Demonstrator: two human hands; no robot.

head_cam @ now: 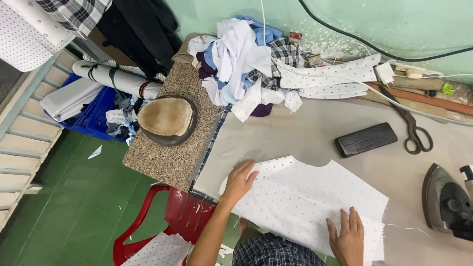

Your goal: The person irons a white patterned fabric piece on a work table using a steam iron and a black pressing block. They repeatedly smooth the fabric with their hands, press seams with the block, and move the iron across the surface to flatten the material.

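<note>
Both hands, left hand (240, 181) and right hand (348, 237), lay flat and open on the dotted white fabric panel (310, 197); light, limp cloth, probably best gripped at its edges.

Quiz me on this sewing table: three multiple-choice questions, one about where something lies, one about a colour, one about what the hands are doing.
1. Where do the scissors lie?
A. right of the dark block
B. on the red chair
C. under the dotted fabric

2. What colour is the plastic chair?
A. blue
B. red
C. yellow

3. How do the hands meet the dotted fabric piece?
A. both lifting it up
B. both pressed flat on it
C. neither touching it

Answers:
1 A, the scissors sit just right of the dark block on the table.
2 B, its frame is plainly red.
3 B, the left hand and right hand lie palm down on it.
</note>
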